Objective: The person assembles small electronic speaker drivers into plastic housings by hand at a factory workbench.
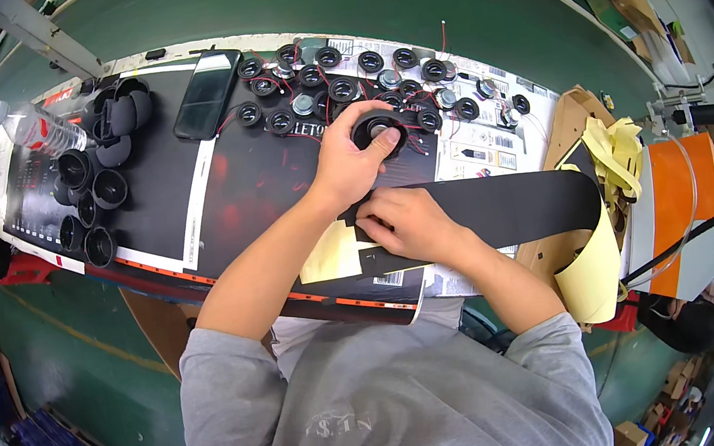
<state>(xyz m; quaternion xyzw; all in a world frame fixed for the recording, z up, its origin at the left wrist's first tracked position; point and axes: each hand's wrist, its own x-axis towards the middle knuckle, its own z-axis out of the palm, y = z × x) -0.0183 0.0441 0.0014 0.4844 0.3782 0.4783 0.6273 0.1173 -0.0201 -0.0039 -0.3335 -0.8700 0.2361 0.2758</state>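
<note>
My left hand [341, 159] grips a black round cup-shaped housing [399, 122], its thumb reaching into the opening. Just below it, my right hand [419, 223] has its fingertips pinched together at the left end of a black adhesive strip [518, 200]. From there the strip runs right and curls over, showing its pale yellow backing [591, 277]. A bared piece of yellow backing paper [330, 254] lies left of my right hand. Small round speakers [344, 89] with thin red and black wires are scattered beyond my hands.
Black cups [108, 188] stand grouped on the left, near a clear plastic bottle [43, 128]. A dark phone [209, 96] lies at the back of the black mat. Crumpled yellow paper [614, 152] and cardboard [574, 124] sit at right, beside an orange and white box [676, 205].
</note>
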